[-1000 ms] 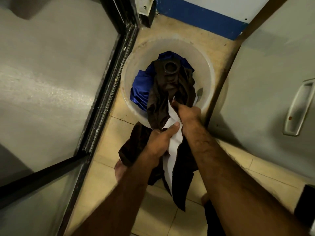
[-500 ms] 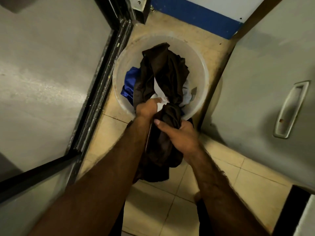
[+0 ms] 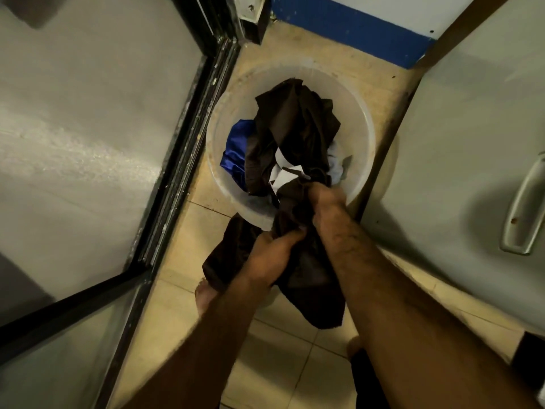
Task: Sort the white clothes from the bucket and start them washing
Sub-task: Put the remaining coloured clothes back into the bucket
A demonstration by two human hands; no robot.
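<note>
A translucent round bucket [image 3: 365, 125] stands on the tiled floor between two grey panels. A dark brown garment [image 3: 295, 122] lies heaped in it and trails over the near rim to the floor. Folded into the brown cloth is a bit of white cloth [image 3: 281, 172]. Blue cloth [image 3: 236, 152] sits at the bucket's left and pale blue cloth [image 3: 336, 166] at its right. My right hand [image 3: 324, 202] is clenched on the brown garment at the near rim. My left hand [image 3: 274, 255] grips the same garment lower down, outside the bucket.
A black-framed grey panel [image 3: 165, 202] closes off the left side. On the right is a grey door with a metal handle [image 3: 522, 208]. A blue skirting strip [image 3: 354, 28] runs along the far wall. My bare feet [image 3: 206, 293] stand on the beige tiles.
My left hand has drawn back from the bucket and now grips the brown garment lower down. My right hand has moved forward to the bucket's near rim. The garment hangs further out.
</note>
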